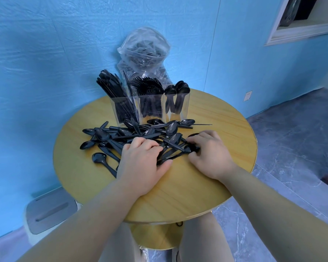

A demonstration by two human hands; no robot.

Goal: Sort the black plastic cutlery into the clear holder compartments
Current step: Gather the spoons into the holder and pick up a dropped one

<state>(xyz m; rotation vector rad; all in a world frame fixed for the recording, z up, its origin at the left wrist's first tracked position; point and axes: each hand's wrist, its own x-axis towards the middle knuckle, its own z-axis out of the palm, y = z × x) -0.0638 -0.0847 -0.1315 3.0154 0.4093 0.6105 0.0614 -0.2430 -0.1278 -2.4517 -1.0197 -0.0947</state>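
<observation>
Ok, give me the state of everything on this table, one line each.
Clear holder: upright, three compartments holding knives, forks, spoons.
Loose cutlery pile: unsorted on the round table.
Plastic bag: upright behind the holder.
Left hand: gathering cutlery.
Right hand: fingers curled on cutlery.

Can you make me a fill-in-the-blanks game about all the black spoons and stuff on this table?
1. The clear holder has ____ compartments.
2. The spoons stand in the holder's ____ compartment.
3. The loose pile of cutlery lies on a round ____ table.
4. Behind the holder stands a clear plastic ____ with more cutlery inside.

Missing words: three; right; wooden; bag
</observation>
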